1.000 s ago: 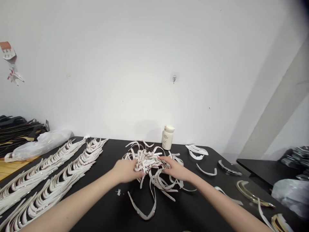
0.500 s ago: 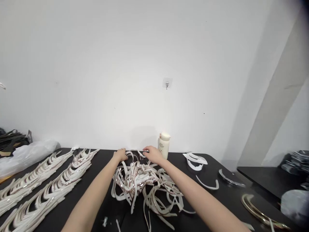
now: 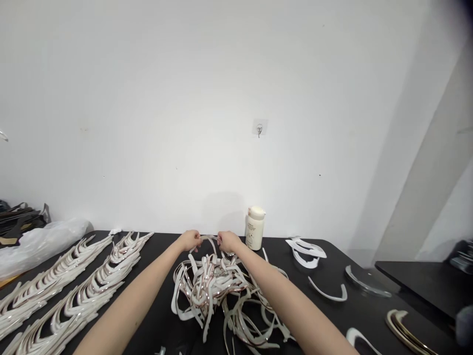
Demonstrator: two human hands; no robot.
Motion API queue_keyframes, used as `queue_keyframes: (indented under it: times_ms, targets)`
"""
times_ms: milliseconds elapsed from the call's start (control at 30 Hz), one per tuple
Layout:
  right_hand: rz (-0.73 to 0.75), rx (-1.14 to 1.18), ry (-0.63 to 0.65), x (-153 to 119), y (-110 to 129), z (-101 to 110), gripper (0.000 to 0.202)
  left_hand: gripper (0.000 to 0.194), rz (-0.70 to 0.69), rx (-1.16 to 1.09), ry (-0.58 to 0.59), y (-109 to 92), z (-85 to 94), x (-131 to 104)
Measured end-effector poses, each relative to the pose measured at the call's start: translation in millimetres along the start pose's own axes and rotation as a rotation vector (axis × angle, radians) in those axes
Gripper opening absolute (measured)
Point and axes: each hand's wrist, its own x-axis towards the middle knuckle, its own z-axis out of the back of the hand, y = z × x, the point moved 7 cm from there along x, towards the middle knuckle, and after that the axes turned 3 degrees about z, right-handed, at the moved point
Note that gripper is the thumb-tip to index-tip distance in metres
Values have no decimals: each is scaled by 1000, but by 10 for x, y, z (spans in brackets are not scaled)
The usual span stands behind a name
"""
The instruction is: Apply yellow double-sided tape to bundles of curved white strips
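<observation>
Both hands, left hand (image 3: pixel 189 240) and right hand (image 3: pixel 228 241), pinch a thin curved white strip (image 3: pixel 209 238) over the tangled pile of white strips (image 3: pixel 218 288) on the black counter (image 3: pixel 314 315); it looks light, springy, best held by its ends.

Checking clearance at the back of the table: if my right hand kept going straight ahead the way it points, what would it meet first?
Probably the white wall. The right hand, pinching a curved strip, points along the forearm toward the table's far edge. The white bottle stands just to its right, seemingly off that line, though depth is unclear.

We worked in a small workshop: a black worktable (image 3: pixel 325 315) carried ordered rows of curved strips (image 3: pixel 74 291), a loose heap (image 3: pixel 218 291) and a glue bottle (image 3: pixel 254 228).
</observation>
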Motion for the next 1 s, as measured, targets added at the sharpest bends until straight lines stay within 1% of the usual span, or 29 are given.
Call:
queue_keyframes:
  times_ms: [100, 200, 233, 300, 333, 367, 400, 467, 533, 600, 667, 700, 767, 800, 867, 933, 1000]
  targets:
    - [10, 23, -141, -237, 61, 392, 25, 26, -85, -36, -139, -295, 357, -306]
    - [27, 56, -303, -626, 137, 822, 25, 30, -197, -32, -317, -703, 706, -793]
    - [40, 68, -345, -791, 164, 938, 25, 31, -237, -30, -365, -843, 780, -988]
    - [78, 89, -401, -1157, 214, 1092, 22, 31, -307, -27, -415, -1087, 820, -1391]
    - [101, 97, -418, -1350, 236, 1121, 19, 32, -327, -28, -427, -1174, 785, -1585]
    - [124, 102, -428, -1543, 257, 1114, 16, 33, -337, -30, -431, -1233, 714, -1767]
    - [146, 106, -432, -1732, 276, 1071, 14, 35, -338, -31, -426, -1263, 605, -1933]
    - [191, 108, -414, -2075, 312, 884, 14, 42, -311, -26, -388, -1234, 294, -2207]
    - [245, 107, -350, -2343, 351, 605, 21, 53, -248, 0, -335, -1106, -76, -2408]
    - [308, 109, -257, -2526, 392, 324, 32, 59, -148, 42, -309, -909, -396, -2558]
    - [357, 117, -184, -2621, 423, 139, 47, 69, -52, 74, -286, -706, -622, -2671]
    - [372, 122, -167, -2639, 434, 97, 48, 76, -20, 81, -260, -621, -705, -2716]
    - [381, 128, -167, -2627, 466, 90, 36, 86, 17, 87, -195, -495, -819, -2793]
    - [384, 127, -170, -2607, 497, 99, 29, 86, 29, 89, -164, -451, -853, -2829]
    - [393, 107, -161, -2555, 597, 85, 22, 76, 48, 101, -138, -396, -880, -2903]
    - [398, 64, -132, -2503, 726, -1, 20, 64, 67, 124, -166, -368, -859, -2987]
    - [382, 20, -102, -2453, 838, -127, 22, 58, 72, 149, -221, -364, -811, -3090]
